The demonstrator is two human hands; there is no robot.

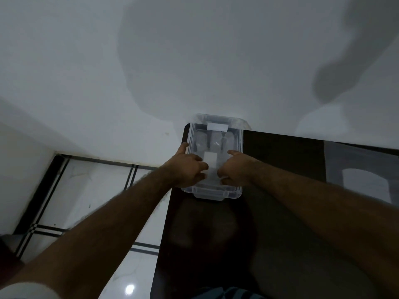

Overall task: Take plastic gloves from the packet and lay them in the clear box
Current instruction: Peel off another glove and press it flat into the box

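Note:
The clear box (237, 160) stands at the far left corner of a dark table, against the wall. Thin clear plastic gloves (214, 141) lie inside it, their rounded finger shapes pointing to the far end. A white patch (210, 159) shows through the plastic between my hands. My left hand (187, 167) reaches into the box from the left, fingers curled on the gloves' near end and thumb by the left rim. My right hand (235, 169) is in from the right, also curled on the near end. The packet is not in view.
The dark glossy table (280, 212) runs from the box toward me and to the right. Its left edge drops to a white tiled floor (97, 186) with black lines. A pale wall (194, 61) rises right behind the box. A white label (217, 127) sits on the box's far wall.

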